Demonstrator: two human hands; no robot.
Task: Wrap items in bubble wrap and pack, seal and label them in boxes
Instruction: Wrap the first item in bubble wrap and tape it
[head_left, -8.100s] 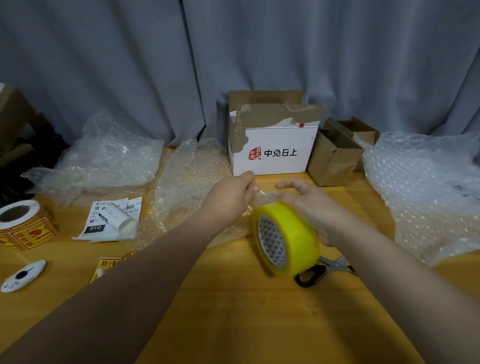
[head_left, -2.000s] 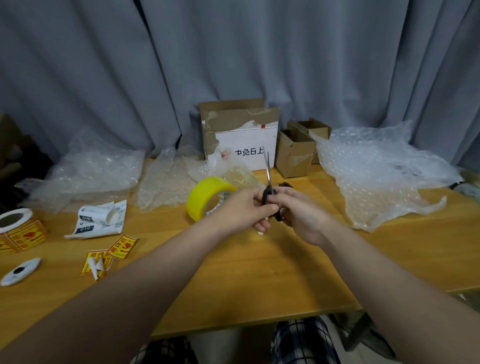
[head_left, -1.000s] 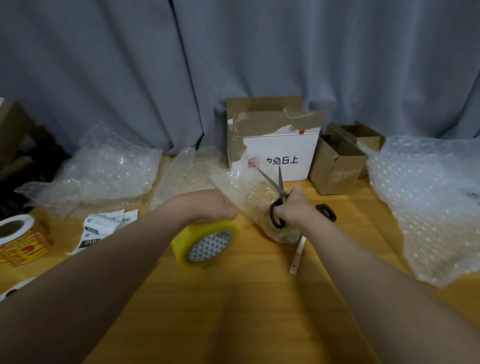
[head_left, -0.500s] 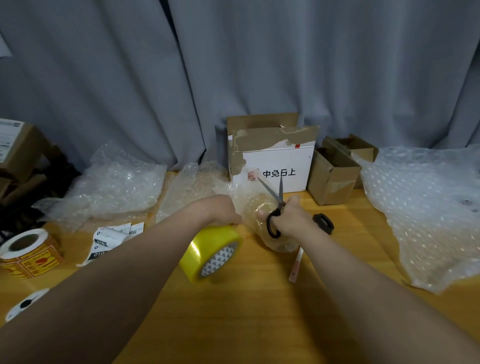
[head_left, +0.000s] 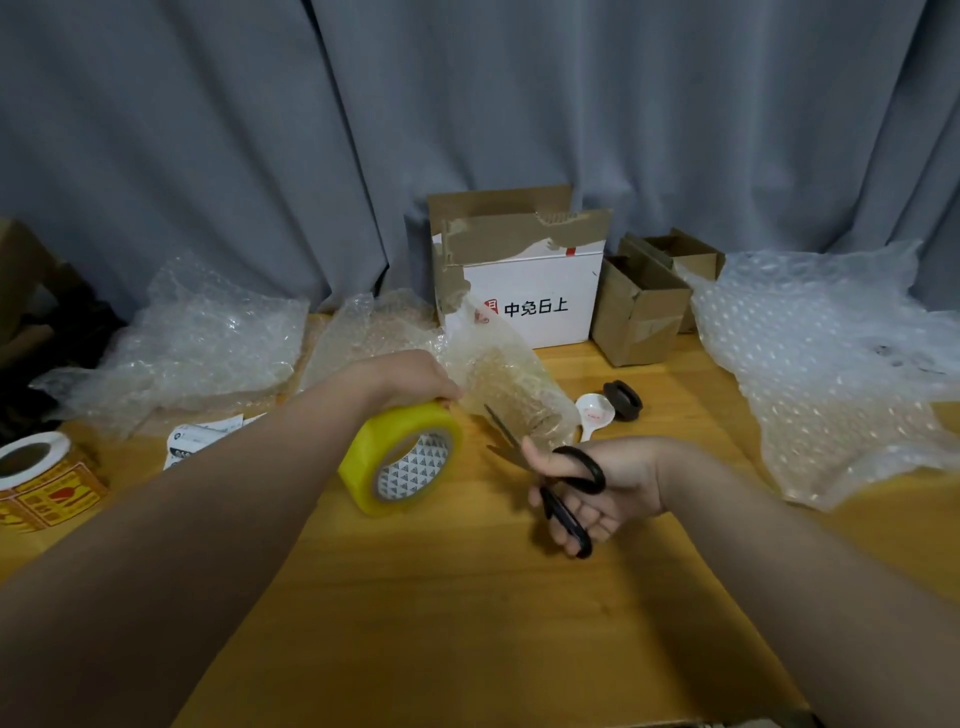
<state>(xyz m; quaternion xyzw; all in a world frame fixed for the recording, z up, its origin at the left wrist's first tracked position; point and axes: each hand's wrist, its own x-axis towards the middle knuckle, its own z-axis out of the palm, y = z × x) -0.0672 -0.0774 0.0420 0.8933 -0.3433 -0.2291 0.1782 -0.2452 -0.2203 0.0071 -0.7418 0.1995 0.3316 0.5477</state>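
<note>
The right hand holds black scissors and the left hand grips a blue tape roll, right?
Not quite: the tape roll is yellow, not blue. The head view shows the left hand gripping it and the right hand holding black scissors.

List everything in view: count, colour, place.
tape: 1, yellow, centre
scissors: 1, black, right of tape
bundle: 1, clear bubble wrap, behind tape
bubble wrap: 3 sheets, clear, left, middle, right
box: 1, white, back centre
small boxes: 2, brown, right of white box
spoon: 1, white, beside bundle
ring: 1, black, by spoon
label roll: 1, yellow-red, far left
papers: some, white, left of tape
table: 1, wood
curtain: 1, grey, behind
left hand: 1, grips tape
right hand: 1, holds scissors
</note>
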